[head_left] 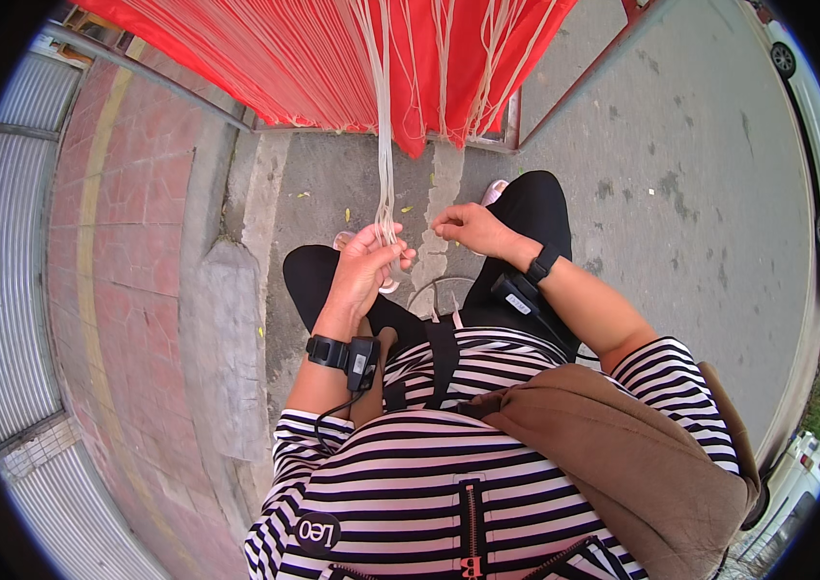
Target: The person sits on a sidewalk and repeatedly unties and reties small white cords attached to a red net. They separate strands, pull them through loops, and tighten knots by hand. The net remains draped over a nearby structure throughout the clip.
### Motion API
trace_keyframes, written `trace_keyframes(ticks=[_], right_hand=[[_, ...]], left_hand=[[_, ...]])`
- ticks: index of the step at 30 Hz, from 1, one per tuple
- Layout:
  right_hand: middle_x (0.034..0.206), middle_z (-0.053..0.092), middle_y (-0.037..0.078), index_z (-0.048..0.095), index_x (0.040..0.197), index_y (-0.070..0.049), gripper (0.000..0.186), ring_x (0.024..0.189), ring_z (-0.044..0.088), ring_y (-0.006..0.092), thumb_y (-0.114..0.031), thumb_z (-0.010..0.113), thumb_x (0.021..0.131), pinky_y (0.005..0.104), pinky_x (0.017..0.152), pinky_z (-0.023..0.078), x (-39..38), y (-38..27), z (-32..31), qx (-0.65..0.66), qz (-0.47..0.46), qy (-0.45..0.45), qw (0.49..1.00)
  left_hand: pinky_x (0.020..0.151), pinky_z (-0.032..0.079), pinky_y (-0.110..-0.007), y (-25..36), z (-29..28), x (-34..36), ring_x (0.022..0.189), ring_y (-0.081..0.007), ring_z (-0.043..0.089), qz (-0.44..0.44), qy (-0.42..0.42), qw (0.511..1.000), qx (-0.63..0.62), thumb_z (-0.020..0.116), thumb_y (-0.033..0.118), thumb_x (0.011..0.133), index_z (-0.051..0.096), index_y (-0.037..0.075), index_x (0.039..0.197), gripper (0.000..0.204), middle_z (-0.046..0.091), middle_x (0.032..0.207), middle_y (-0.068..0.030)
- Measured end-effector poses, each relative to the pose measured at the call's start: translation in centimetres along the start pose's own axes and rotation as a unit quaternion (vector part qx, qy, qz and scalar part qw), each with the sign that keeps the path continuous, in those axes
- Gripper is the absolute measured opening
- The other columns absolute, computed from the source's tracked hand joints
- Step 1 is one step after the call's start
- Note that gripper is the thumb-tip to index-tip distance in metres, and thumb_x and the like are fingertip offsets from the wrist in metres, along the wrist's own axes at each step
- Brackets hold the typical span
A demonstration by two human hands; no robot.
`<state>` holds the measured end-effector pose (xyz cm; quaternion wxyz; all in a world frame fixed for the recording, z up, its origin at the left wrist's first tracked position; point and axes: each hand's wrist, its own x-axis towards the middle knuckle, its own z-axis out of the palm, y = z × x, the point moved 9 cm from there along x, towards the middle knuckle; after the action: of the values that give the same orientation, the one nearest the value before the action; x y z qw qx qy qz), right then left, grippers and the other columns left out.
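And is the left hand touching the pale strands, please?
Touching: the head view shows the pale strands running into the left hand, between its fingers.

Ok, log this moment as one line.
left hand: holding pale strands | right hand: partly curled, apart from left, hold unclear | red fabric: ahead, strands hanging across it

Facing a cloth [416, 106] straight ahead, between the bars of a frame [584, 82], with strings [384, 164] running down from it toward the lap. Holding the lower ends of these strings in the left hand [369, 263], between the knees [537, 203] and ahead of the lap; holding the right hand [475, 230] just to the right, beside the right knee. Having road [700, 193] at the right, with cars [819, 126] beyond it; having a curb [226, 348], then pavement [139, 213], then a wall [18, 251] outward to the left
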<state>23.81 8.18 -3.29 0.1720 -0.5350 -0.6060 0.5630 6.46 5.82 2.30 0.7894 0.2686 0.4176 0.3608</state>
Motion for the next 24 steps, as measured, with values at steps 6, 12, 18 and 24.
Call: trace_keyframes(ticks=[6,12,18,24], right_hand=[[0.091,0.068,0.006,0.063,0.106,0.001,0.017,0.080,0.067,0.0135,-0.013,0.062,0.095,0.0266,0.076,0.052,-1.8,-5.8,3.0,0.325,-0.031,-0.056,0.943],[0.090,0.068,0.009,0.061,0.105,0.002,0.016,0.078,0.068,0.0146,-0.009,0.062,0.094,0.0262,0.075,0.053,-2.5,-7.5,2.6,0.348,-0.035,-0.022,0.937],[0.087,0.068,0.006,0.064,0.098,0.000,0.011,0.079,0.066,0.0127,-0.010,0.062,0.094,0.0261,0.076,0.051,-2.4,-7.0,2.9,0.342,-0.028,-0.024,0.939],[0.089,0.069,0.006,0.064,0.099,0.001,0.014,0.082,0.064,0.0107,-0.012,0.063,0.093,0.0251,0.078,0.050,-2.9,-7.1,2.0,0.340,-0.049,-0.007,0.939]], left_hand=[[0.081,0.055,-0.029,0.4,1.1,0.4,0.091,-0.0172,0.067,0.016,-0.016,0.998,0.062,0.061,0.001,0.090,0.056,0.001,0.125,0.035,0.067,0.104,-0.0078],[0.078,0.053,-0.026,0.6,1.6,0.1,0.086,-0.0133,0.065,0.038,-0.001,0.994,0.098,0.061,-0.005,0.087,0.055,0.000,0.127,0.041,0.067,0.102,-0.0078],[0.080,0.055,-0.028,0.3,2.1,0.0,0.089,-0.0150,0.067,0.038,-0.015,0.995,0.087,0.060,-0.004,0.088,0.055,0.001,0.128,0.040,0.068,0.104,-0.0088],[0.081,0.056,-0.031,-0.2,1.0,0.0,0.090,-0.0185,0.068,0.004,-0.006,0.999,0.045,0.060,0.005,0.093,0.060,-0.001,0.118,0.026,0.068,0.102,-0.0103]])
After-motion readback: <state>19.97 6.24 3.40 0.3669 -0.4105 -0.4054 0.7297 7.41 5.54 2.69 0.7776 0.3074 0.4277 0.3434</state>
